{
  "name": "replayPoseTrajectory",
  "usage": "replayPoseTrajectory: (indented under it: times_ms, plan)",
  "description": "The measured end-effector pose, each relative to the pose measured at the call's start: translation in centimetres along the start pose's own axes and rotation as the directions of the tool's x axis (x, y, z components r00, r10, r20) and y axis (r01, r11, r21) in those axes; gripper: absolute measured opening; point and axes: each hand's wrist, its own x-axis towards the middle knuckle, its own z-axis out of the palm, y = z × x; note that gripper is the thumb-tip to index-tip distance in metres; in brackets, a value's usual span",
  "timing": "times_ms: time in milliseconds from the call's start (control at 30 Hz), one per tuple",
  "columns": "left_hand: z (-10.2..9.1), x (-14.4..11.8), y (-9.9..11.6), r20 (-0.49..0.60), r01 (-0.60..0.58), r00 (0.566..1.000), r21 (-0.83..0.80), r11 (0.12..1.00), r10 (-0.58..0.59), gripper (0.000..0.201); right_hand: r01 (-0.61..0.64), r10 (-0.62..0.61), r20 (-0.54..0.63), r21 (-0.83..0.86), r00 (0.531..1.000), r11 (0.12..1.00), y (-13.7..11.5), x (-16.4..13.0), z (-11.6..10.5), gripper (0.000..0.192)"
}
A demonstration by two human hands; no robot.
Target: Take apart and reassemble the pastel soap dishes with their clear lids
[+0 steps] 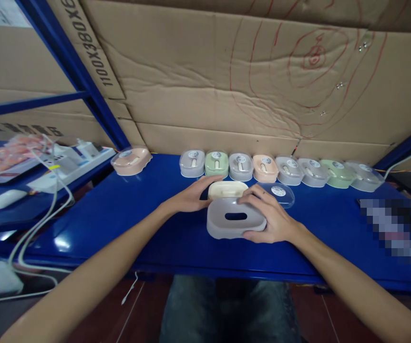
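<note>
Grey soap-box base (234, 220) sits upside down on the blue table (148, 224) under your fingers, its oval slot facing up. Your right hand (270, 216) is grasping it: the fingers lie over its far right top and the thumb hooks under its near right corner. Your left hand (194, 195) rests flat with fingers stretched out and unclenched, the fingertips touching the left end of a cream tray insert (227, 189) that lies just behind the grey base, touching its far edge.

Just beyond your right fingertips lies a clear lid (280, 193) with a round white sticker, partly hidden by that hand. Farther out past both hands, a row of closed soap boxes (280, 170) runs along the back of the table against the cardboard wall (227, 85): grey, green, grey, peach, then more grey and green ones to the right. Off past your left fingers, well apart from the row, a single peach soap box (131, 160) stands near the table's far left corner. Farther left still, white cables (53, 190) hang from a neighbouring shelf.
</note>
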Motion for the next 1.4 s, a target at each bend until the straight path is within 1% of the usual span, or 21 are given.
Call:
replayPoseTrajectory:
  times_ms: [67,200,333,433,567,667,767,867,1100,1200,1400]
  plan:
    - [-0.4,0.1,-0.2,-0.002,-0.001,1.0,-0.05,0.999,0.001,0.074,0.004,-0.004,0.023,-0.015,1.0,1.0,0.0,0.0,0.3,0.064]
    - [-0.5,0.4,-0.6,-0.04,0.021,0.999,-0.107,0.994,-0.026,0.065,0.006,0.001,0.093,-0.08,0.996,0.997,-0.1,-0.1,0.9,0.069]
    - [-0.2,0.4,-0.8,-0.064,0.012,0.998,-0.092,0.996,-0.018,0.066,0.027,0.001,0.172,-0.164,0.985,0.986,-0.3,-0.1,1.3,0.071]
    - [-0.1,0.3,-0.6,-0.06,0.005,0.998,-0.092,0.996,-0.01,0.069,0.029,0.009,0.196,-0.19,0.981,0.981,-0.4,0.0,1.3,0.068]
    - [-0.3,0.4,-0.1,-0.042,0.021,0.999,-0.081,0.996,-0.025,0.07,0.012,0.028,0.199,-0.194,0.98,0.981,-0.4,0.0,1.4,0.072]
    - [-0.5,0.5,0.3,-0.017,0.052,0.998,-0.082,0.995,-0.053,0.071,-0.028,0.065,0.205,-0.178,0.977,0.984,-0.5,0.0,1.4,0.084]
    - [-0.8,0.5,0.6,0.02,0.077,0.997,-0.116,0.99,-0.076,0.075,-0.06,0.097,0.21,-0.177,0.973,0.982,-0.6,0.0,1.4,0.095]
    - [-1.0,0.5,0.8,0.049,0.087,0.996,-0.132,0.987,-0.081,0.078,-0.063,0.098,0.201,-0.175,0.975,0.983,-0.8,0.1,1.3,0.1]
    - [-1.2,0.4,1.2,0.071,0.093,0.994,-0.096,0.991,-0.086,0.08,-0.073,0.104,0.193,-0.158,0.976,0.985,-0.7,0.1,1.4,0.11]
    - [-1.3,0.3,1.3,0.079,0.097,0.993,-0.093,0.991,-0.09,0.081,-0.071,0.1,0.188,-0.153,0.977,0.986,-0.6,0.1,1.5,0.111]
    - [-1.3,0.3,1.7,0.082,0.085,0.994,-0.089,0.992,-0.078,0.085,-0.086,0.103,0.186,-0.099,0.977,0.991,-0.7,0.2,1.5,0.103]
